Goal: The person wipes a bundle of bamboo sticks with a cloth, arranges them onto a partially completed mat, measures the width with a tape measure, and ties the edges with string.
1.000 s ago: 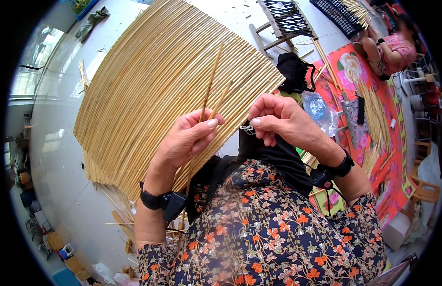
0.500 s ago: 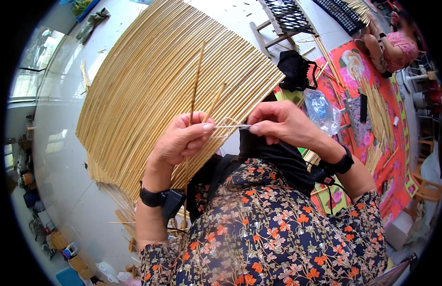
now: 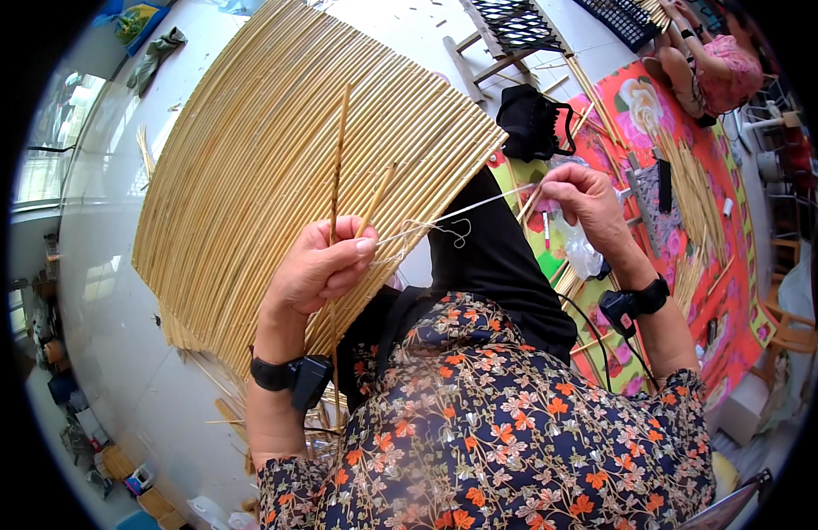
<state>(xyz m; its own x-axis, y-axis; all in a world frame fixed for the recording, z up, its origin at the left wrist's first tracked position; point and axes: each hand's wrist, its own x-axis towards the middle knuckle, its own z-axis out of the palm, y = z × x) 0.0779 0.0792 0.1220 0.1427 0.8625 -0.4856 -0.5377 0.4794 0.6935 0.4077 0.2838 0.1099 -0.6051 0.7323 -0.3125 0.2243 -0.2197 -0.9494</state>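
Observation:
A large mat of straw-coloured reed stalks [image 3: 285, 150], laid side by side, spreads in front of me and runs under my left hand [image 3: 319, 265]. That hand is closed around a long thin reed stalk [image 3: 341, 141] that stands up past the mat, with a shorter stalk [image 3: 379, 199] beside it. Its thumb and forefinger also pinch a white string [image 3: 488, 201]. Taut, the string runs to my right hand [image 3: 585, 199], whose fingertips grip its other end out to the right. A loose curl of string [image 3: 462, 234] hangs near the mat's edge.
At right, a red floral sheet [image 3: 638, 88] carries loose reed stalks [image 3: 691, 185] and a clear plastic bag [image 3: 578, 247]. A black bag [image 3: 528, 124] lies beyond the mat's corner, near a wooden stool [image 3: 497, 57]. Another person [image 3: 727, 75] sits at the far right.
My right hand has moved away to the right and slightly up, drawing the string out long. My left hand has shifted slightly left, still gripping the stalk.

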